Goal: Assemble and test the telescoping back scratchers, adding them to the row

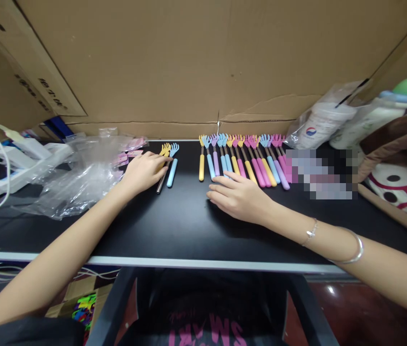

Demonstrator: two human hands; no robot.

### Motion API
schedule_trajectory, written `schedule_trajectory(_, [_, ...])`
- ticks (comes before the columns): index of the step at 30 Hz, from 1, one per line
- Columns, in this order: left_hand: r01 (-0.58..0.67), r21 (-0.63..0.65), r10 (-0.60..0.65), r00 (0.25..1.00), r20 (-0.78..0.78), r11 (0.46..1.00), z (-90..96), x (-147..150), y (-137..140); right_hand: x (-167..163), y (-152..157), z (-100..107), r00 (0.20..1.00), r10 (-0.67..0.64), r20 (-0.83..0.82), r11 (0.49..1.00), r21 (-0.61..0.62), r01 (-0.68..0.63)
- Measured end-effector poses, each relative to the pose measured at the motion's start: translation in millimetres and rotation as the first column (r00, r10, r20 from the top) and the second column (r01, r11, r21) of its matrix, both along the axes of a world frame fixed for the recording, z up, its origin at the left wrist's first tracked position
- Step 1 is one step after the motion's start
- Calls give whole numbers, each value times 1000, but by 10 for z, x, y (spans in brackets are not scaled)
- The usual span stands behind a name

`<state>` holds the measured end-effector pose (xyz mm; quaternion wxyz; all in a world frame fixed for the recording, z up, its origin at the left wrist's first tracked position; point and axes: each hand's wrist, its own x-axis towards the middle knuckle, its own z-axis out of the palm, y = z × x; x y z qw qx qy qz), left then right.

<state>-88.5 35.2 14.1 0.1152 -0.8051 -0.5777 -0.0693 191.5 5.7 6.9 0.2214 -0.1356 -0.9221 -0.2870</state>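
My left hand (pixel 144 170) is closed over a yellow back scratcher (pixel 166 148), its fingertips on the shaft just below the claw. A dark metal rod (pixel 160 184) sticks out under these fingers; which scratcher it belongs to I cannot tell. Right beside it lies a light blue back scratcher (pixel 172 172). My right hand (pixel 242 198) rests palm down with its fingers apart, at the handle ends of a row of back scratchers (pixel 201 167) in yellow, blue, purple and pink. Some of those handles are partly hidden behind its fingers.
Crumpled clear plastic bags (pixel 80 168) and pink packets (pixel 127 154) lie at the left, by a white power strip (pixel 26 166) with cables. A lidded cup (pixel 324 125), a bottle (pixel 376 115) and a brown-trimmed bag (pixel 398 158) stand at the right. Cardboard (pixel 189 62) walls the black table's back.
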Motion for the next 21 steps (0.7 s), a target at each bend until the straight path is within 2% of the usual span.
schedule_trajectory(7, [-23,-23,23,1000,-6,999,-111,-131,133,7,7,-12,999,-25,46,996,-87,29])
schedule_trajectory(16, [-120,-63,119,993,-22,991,-133,-175,164,1,24,-19,998,-25,53,998,-49,28])
schedule_trajectory(21, [-99,11,99,994,-34,995,-135,-141,132,9,32,-18,998,-29,49,997,-64,33])
